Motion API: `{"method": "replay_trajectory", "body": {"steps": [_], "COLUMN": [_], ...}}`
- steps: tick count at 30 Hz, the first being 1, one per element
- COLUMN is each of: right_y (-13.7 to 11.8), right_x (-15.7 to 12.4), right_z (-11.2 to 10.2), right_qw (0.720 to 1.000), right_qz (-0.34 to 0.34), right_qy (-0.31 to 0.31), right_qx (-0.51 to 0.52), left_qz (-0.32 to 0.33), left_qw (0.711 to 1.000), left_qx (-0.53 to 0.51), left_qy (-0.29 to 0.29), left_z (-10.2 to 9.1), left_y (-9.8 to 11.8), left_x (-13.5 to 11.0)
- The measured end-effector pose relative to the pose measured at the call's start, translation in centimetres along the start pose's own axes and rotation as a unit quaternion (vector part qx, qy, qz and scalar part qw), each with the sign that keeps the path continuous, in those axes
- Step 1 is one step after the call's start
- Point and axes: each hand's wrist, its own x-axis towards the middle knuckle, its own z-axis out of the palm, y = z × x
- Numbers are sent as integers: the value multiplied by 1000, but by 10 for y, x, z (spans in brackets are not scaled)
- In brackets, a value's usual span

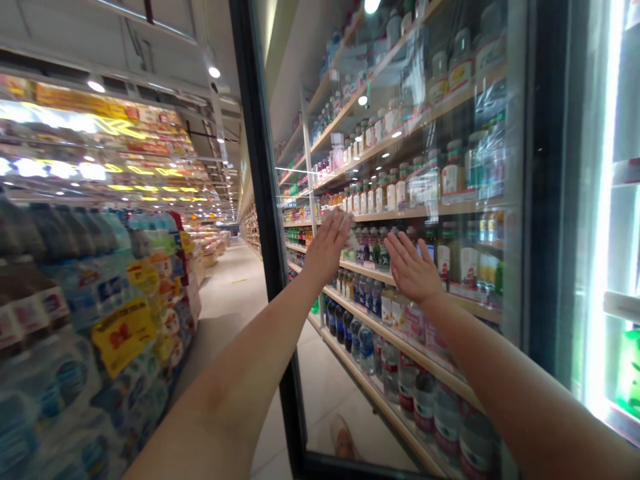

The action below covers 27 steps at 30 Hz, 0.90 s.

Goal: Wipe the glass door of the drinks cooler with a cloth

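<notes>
A black-framed glass door (400,393) stands open in front of me. My left hand (326,245) presses a crumpled white wipe (351,235), perhaps tissue or thin cloth, to the glass left of its middle. Part of the wipe is hidden under the fingers. To the right, my right hand (414,268) is nearly flat, its palm toward the pane and its fingers stretched out with nothing in them. Whether that palm touches the glass I cannot tell.
Shelves of bottles (375,193) appear in or through the glass. On the left rise stacked packs of bottled drinks (60,373) with yellow price signs (125,333). A tiled aisle (233,273) runs back beside them. A lit cooler edge (600,220) is at the right.
</notes>
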Motion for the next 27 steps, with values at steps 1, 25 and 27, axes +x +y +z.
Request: {"method": "replay_trajectory", "body": {"steps": [1, 25, 27], "right_y": [0, 1, 1], "right_x": [0, -2, -2], "right_z": [0, 2, 2], "right_qw": [1000, 1000, 1000], "right_qz": [1, -5, -4], "right_qy": [-1, 25, 26], "right_qx": [3, -10, -9], "left_qz": [-26, 7, -29], "left_qw": [1000, 1000, 999], "left_qx": [-1, -13, -2], "left_qy": [16, 17, 41], "left_z": [1, 7, 7], "left_y": [0, 17, 14], "left_x": [-1, 44, 41]}}
